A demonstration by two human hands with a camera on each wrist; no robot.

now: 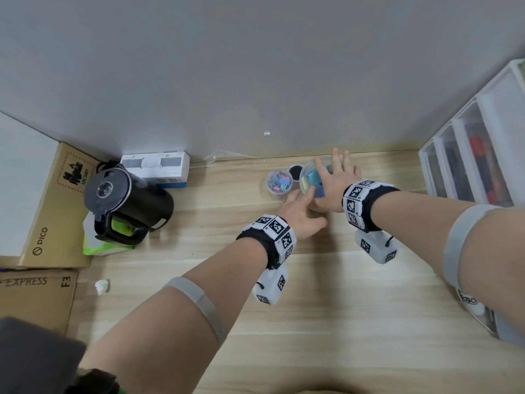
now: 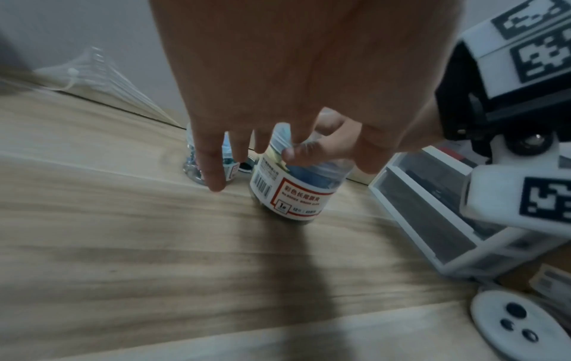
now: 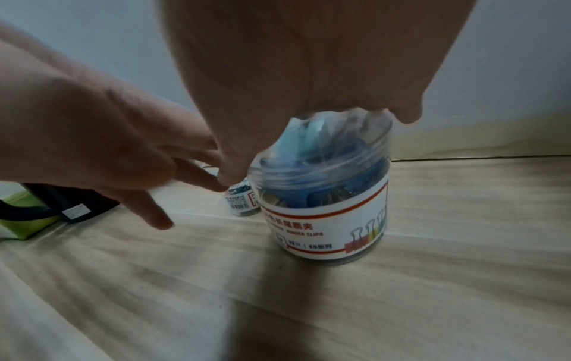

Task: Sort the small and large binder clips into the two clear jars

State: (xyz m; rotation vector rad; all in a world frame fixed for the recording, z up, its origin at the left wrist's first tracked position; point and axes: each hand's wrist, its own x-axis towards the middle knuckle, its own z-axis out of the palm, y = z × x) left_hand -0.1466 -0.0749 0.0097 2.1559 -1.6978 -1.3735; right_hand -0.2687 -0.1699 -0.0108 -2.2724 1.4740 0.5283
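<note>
At the far edge of the table, toward 1 o'clock from the person, stand the 2 clear jars. The large jar sits upright, its long axis vertical, packed with large binder clips in blue and teal. The small jar stands just beside it at 9 o'clock, open-topped and holding small binder clips in mixed colours. A black lid lies between the 2 jars at the back.

The right hand lies over the top of the large jar, coming from 5 o'clock; its fingers spread down over the rim and appear to cup or hold the clear top, though blur hides whether a cap is there. The left hand reaches in from 7 o'clock, fingers straight and loose, holding nothing; its fingertips sit at the near-left shoulder of the large jar, close to touching.

The right hand is the nearer 1, already on the jar, which lies directly beneath its palm. My judgement is that sorting looks finished and closing the large jar is the step in hand, needing a vertical, centred press or twist.

A black kettle stands well apart at 9 o'clock, white drawers at 3 o'clock.
</note>
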